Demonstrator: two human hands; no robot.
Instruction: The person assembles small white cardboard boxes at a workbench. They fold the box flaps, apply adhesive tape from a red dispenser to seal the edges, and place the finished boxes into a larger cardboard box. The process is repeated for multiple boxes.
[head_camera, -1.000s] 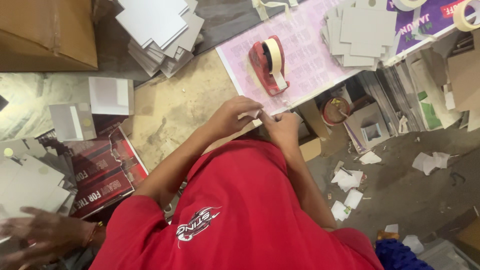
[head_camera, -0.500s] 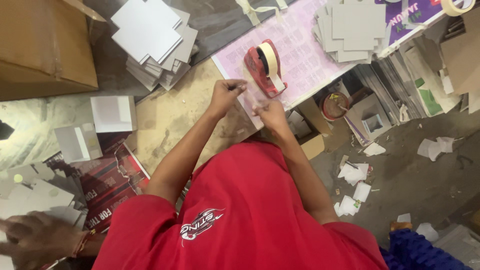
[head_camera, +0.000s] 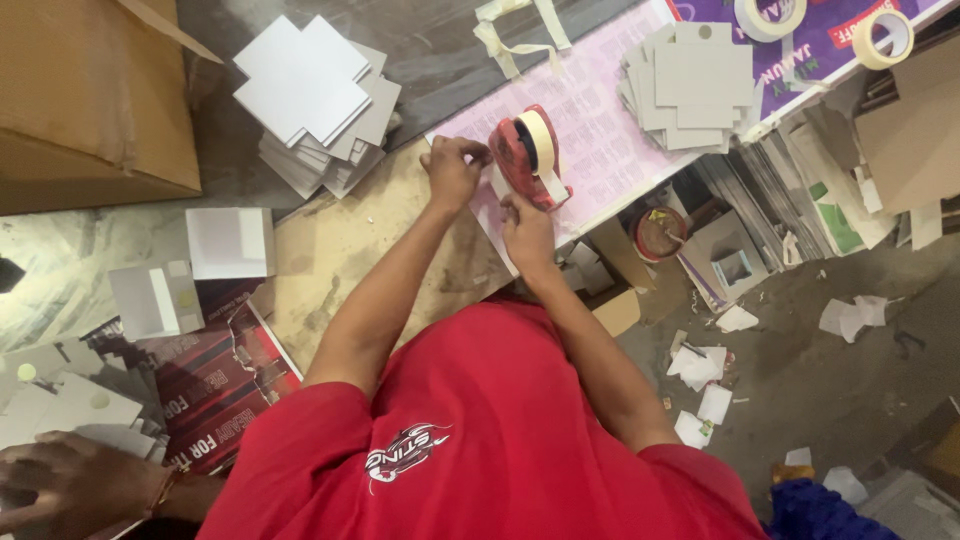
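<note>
A red tape dispenser (head_camera: 520, 160) with a cream tape roll (head_camera: 541, 143) stands on a pink printed sheet (head_camera: 600, 130) on the workbench. My left hand (head_camera: 453, 172) is at the dispenser's left side, fingers curled against it. My right hand (head_camera: 527, 232) lies just below the dispenser and pinches a small white card piece (head_camera: 496, 186) that sits between both hands. A loose tape end hangs down the dispenser's right side.
Stacks of grey-white cards lie at top left (head_camera: 315, 100) and top right (head_camera: 690, 85). Two tape rolls (head_camera: 880, 38) sit at the far right. A brown carton (head_camera: 90, 100) fills the upper left. Another person's hand (head_camera: 70, 485) rests on cards at bottom left. Paper scraps (head_camera: 700, 365) litter the floor.
Both my hands have moved away from my body, from the bare brown board up to the red tape dispenser. The view has shifted along with them.
</note>
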